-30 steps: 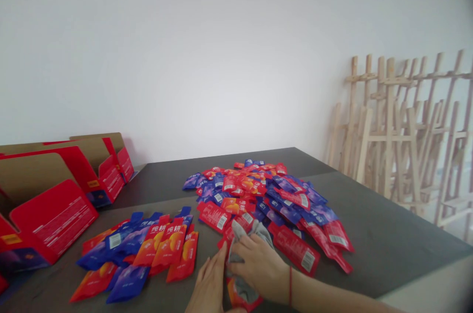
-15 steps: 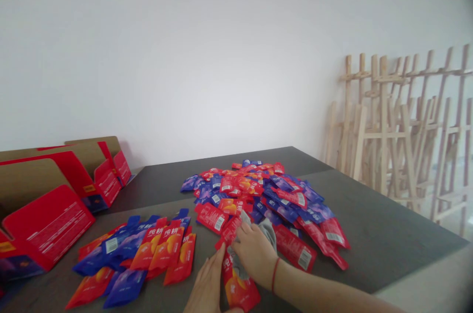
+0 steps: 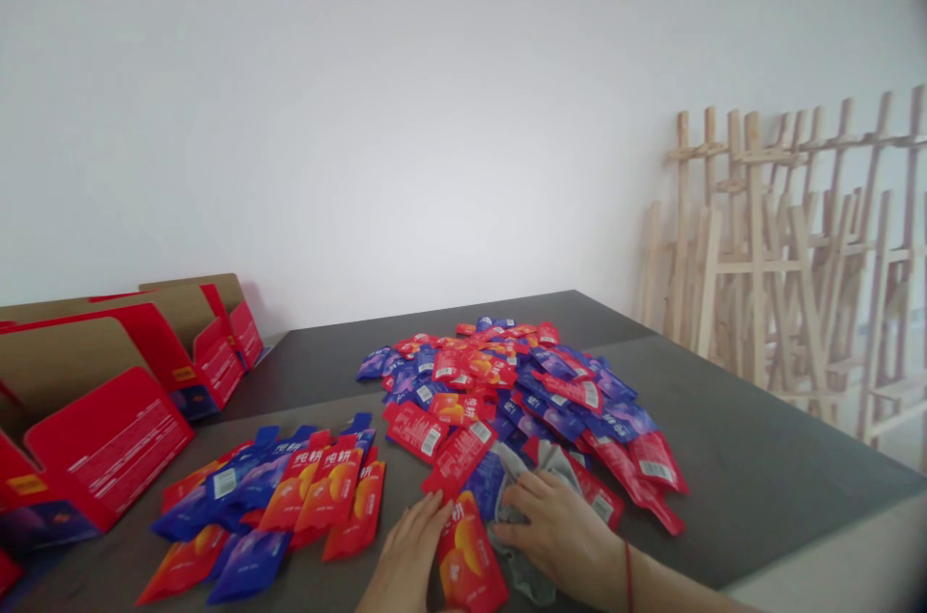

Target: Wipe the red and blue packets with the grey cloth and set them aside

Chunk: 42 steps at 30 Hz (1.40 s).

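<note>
Grey cloth partly hidden under right hand, left hand cut off.

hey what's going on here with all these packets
A person has their left hand against the left edge of an orange-and-red pouch lying flat on the dark table. Their right hand holds a bunched gray cloth just right of that pouch. A large pile of red and blue pouches spreads out beyond the hands, a smaller group of pouches lies to the left, and open red cardboard boxes stand at the far left.
</note>
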### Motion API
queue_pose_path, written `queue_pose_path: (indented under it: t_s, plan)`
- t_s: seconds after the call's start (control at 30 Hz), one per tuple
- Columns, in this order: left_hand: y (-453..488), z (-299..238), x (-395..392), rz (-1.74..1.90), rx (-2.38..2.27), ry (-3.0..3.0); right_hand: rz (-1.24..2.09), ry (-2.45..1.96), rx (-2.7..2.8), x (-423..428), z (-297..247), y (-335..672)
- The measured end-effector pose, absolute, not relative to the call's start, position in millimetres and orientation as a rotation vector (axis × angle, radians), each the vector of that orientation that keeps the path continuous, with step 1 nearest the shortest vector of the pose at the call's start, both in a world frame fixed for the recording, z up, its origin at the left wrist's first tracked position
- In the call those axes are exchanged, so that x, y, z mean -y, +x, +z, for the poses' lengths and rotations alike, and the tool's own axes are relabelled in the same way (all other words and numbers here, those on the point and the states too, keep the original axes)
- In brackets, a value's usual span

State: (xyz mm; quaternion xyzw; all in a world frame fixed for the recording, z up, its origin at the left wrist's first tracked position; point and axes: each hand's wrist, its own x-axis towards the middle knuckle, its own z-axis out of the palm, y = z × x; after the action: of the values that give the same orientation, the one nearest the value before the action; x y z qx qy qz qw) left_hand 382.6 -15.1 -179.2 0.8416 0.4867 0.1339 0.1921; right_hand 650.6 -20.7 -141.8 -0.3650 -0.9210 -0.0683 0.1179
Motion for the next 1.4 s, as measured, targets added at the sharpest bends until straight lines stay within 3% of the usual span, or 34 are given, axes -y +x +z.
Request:
queue_pose_path:
  t_s: [0.23, 0.67, 0.83, 1.07, 1.2, 1.4]
  plan:
    - [415, -111, 11, 0.069, -1.207, 2.537, -0.084, -1.383, 2.568, 14, -148, 643]
    - [442, -78, 2, -0.374, -0.914, 2.866, 0.017, -1.406, 2.472, 21, -154, 645]
    - [434, -72, 12, -0.151, -0.951, 3.003, 0.039, -1.396, 2.474, 23, -152, 645]
    - [396, -139, 20, 0.412, -0.884, 2.967, 0.04, -1.384, 2.472, 22, -152, 645]
    - [388, -151, 23, 0.577, -0.84, 2.757, 0.053, -1.366, 2.471, 21, -153, 646]
    - [389, -154, 24, 0.678, -1.236, 2.396, 0.092, -1.263, 2.421, 25, -136, 651]
